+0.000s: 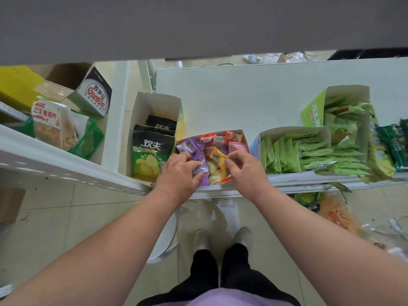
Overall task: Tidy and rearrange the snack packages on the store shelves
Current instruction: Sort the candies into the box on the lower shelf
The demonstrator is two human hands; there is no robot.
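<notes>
In the head view, both hands are reaching into a small open box (pixel 239 134) of mixed candy packets sitting at the near edge of the white shelf (pixel 231 93). The left hand (pixel 180 171) is lying over the left side of the box, its fingers curling round a purple packet (pixel 202 165), so its grip is closing on that wrapper. The right hand (pixel 241 166) is sitting at the right side of the same box, thumb and fingertips pinching a yellow packet (pixel 218 156) that is tilting up out of the pile. Red and pink packets (pixel 231 140) are filling the far part of the box.

Just left of it, a taller white carton (pixel 141 111) is holding black-and-green chip bags (pixel 151 155) standing in a row. To the right, a low carton (pixel 293 131) is carrying light green sachets (pixel 284 153) packed upright, and a second carton (pixel 348 91) farther right is overflowing with more green bags. Dark green packs (pixel 393 142) are lying at the far right edge.

On the left shelving unit, a green basket (pixel 91 140) is holding a fish-snack bag (pixel 50 122), with a Ganten carton (pixel 95 93) beyond it. Below the shelf, an orange chips bag (pixel 337 215) is lying on the tiled floor (pixel 66 208) to the right of the person's white shoes (pixel 223 237).
</notes>
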